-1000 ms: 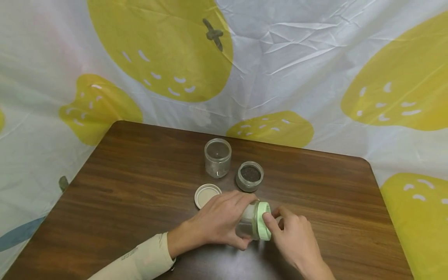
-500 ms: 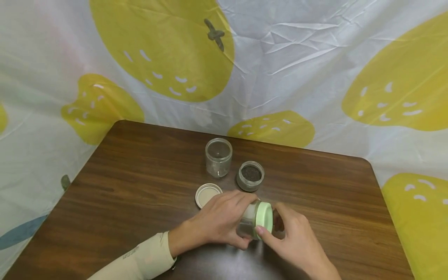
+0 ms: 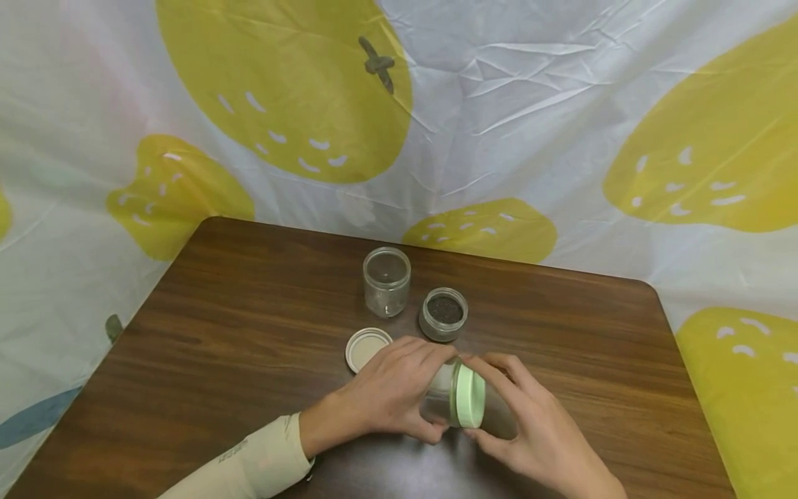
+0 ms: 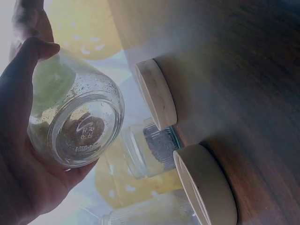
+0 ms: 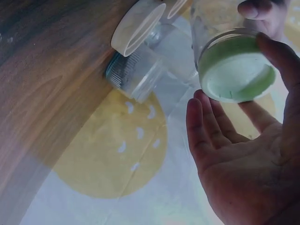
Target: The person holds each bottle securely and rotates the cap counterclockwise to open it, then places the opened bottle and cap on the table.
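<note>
My left hand (image 3: 395, 391) grips a clear jar (image 3: 438, 398), which lies tilted on its side with its lid end to the right. On its mouth sits a light green screw lid (image 3: 470, 395). In the right wrist view, the thumb and fingers of my right hand (image 5: 248, 154) span the green lid (image 5: 236, 77) and hold it by opposite sides of its rim. The left wrist view shows the jar's embossed glass base (image 4: 84, 133), with specks on the wall near it.
Beyond my hands stand an uncovered clear jar (image 3: 387, 284) and a low jar of dark grains (image 3: 445, 310). A beige lid (image 3: 364, 348) lies beside my left hand. The left wrist view has a second beige lid (image 4: 208, 187). Patterned cloth (image 3: 511, 138) hangs behind the brown table (image 3: 268, 291).
My right hand has shifted its hold on the green lid: the thumb has gone to the lower edge and the fingers to the upper edge. The left hand keeps its grip in place.
</note>
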Motion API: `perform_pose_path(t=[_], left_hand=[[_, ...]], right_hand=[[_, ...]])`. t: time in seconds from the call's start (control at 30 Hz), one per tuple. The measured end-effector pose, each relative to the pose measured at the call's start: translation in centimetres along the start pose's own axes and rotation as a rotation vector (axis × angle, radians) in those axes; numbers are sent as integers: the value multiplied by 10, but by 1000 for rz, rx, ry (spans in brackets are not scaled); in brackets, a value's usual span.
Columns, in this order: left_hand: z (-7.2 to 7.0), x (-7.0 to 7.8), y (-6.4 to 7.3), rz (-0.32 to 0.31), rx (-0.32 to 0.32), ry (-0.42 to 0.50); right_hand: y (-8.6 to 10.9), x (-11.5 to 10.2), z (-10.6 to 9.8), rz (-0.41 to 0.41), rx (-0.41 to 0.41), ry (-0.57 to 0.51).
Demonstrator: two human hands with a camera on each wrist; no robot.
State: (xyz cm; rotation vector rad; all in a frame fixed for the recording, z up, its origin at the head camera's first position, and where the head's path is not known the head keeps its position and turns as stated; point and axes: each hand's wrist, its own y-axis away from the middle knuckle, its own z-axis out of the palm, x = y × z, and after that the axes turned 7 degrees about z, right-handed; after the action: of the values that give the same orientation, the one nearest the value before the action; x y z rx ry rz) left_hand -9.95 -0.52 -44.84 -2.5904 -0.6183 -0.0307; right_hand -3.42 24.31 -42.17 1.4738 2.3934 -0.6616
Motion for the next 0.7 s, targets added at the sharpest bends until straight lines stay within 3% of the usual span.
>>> perform_pose_path(t=[0.23,0.7], left_hand=[[3,-1,-1,8,17,3],[2,-4,-2,-24,8,41]], right_hand=[[0,4,-6,-45,9,-12],[8,10,-18,11,49,-52]])
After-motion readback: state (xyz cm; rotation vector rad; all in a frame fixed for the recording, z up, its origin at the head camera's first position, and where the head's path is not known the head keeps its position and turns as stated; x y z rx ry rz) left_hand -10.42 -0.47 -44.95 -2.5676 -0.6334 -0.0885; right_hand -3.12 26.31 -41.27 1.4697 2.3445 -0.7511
